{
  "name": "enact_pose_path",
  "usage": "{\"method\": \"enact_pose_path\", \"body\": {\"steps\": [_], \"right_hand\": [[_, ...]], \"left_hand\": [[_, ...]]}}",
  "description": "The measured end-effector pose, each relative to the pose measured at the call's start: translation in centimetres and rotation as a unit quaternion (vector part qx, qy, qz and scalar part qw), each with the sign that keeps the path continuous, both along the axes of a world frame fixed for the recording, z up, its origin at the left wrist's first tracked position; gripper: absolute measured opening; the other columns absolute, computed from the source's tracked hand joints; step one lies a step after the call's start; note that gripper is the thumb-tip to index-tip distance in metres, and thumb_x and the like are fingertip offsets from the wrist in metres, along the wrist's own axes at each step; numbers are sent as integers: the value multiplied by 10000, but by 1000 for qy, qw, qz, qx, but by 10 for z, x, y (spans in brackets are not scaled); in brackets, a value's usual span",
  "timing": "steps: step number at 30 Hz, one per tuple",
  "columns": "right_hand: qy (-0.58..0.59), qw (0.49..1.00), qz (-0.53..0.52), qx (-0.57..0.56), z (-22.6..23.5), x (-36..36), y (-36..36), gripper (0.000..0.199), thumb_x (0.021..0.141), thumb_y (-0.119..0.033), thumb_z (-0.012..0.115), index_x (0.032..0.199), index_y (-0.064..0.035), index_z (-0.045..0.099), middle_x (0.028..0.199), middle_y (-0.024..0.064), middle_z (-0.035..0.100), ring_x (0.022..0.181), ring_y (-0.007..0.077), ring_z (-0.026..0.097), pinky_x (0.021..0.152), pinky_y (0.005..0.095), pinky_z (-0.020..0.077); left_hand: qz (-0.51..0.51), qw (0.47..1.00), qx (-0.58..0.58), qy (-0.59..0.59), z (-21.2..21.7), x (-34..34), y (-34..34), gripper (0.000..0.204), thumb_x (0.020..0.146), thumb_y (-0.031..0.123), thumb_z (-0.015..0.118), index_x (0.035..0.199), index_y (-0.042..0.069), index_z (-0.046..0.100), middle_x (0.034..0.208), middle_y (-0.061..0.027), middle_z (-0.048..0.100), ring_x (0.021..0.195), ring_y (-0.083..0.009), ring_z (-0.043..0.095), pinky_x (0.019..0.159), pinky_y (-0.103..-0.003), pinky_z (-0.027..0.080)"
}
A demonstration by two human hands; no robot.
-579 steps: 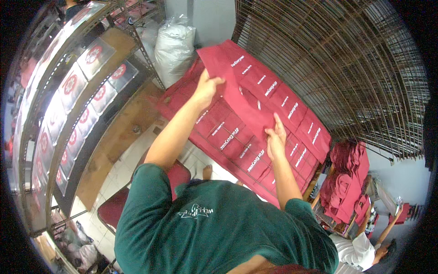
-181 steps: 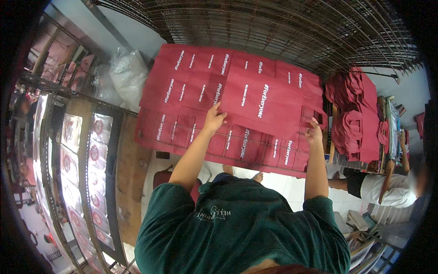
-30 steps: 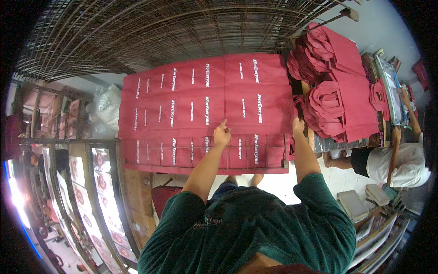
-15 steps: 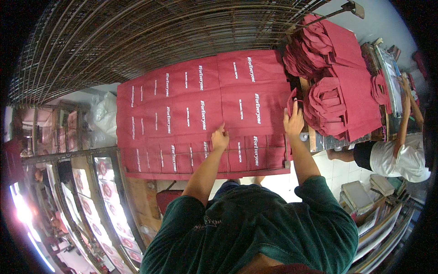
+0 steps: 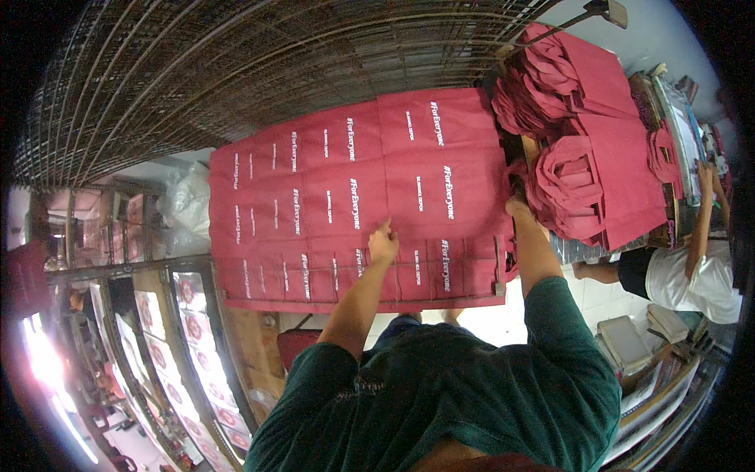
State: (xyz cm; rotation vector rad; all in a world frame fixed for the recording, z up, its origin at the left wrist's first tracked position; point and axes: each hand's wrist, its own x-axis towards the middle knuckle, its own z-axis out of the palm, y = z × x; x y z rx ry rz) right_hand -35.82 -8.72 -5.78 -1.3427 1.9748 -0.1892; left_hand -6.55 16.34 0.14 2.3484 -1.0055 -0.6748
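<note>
Red fabric bags (image 5: 399, 177) with white print lie flat in overlapping rows on a wire rack (image 5: 499, 288). My left hand (image 5: 384, 244) rests on the middle of them, its index finger stretched out against the cloth and the others curled; I see nothing held in it. At the right edge of the rows, my right hand (image 5: 516, 204) reaches in beside the dark red handle of a bag. Cloth and shadow hide its fingers, so I cannot see what they grip.
Stacks of red bags with loop handles (image 5: 566, 177) stand to the right. Raised wire racks (image 5: 259, 71) lean over the far side. A person in a white shirt (image 5: 692, 271) works at far right. Shelving with printed sheets (image 5: 200, 338) is at left, and a clear plastic bundle (image 5: 187, 203) behind.
My right hand has moved slightly right and its fingers have gone out of sight by the bag's edge. My left hand stays on the cloth. The view has shifted a little.
</note>
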Motion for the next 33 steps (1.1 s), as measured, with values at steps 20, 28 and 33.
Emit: {"method": "enact_pose_path", "body": {"steps": [20,28,33], "right_hand": [[-235,956,-174,32,-50,-10,-9,624,813,-526,439,1201,-41,496,1270,176,471,1141,322,465,975,358,340],[-279,939,-198,-42,-19,-31,2,769,783,-592,462,1283,-12,388,1282,210,440,1170,339,435,992,383,319],[-168,980,-94,-51,30,-12,69,869,764,-633,476,1334,5,321,1289,232,420,1189,350,416,1002,398,306]], "left_hand": [[-8,999,31,-18,0,9,4,444,743,108,589,1184,125,542,811,-142,642,788,-321,618,746,-413,489],[-15,1000,10,-9,1,7,3,484,739,108,594,1216,134,517,884,-156,640,830,-320,618,759,-415,491],[-1,1000,4,-29,-6,6,0,462,729,132,609,1184,88,536,859,-155,644,809,-302,629,743,-393,500]]}}
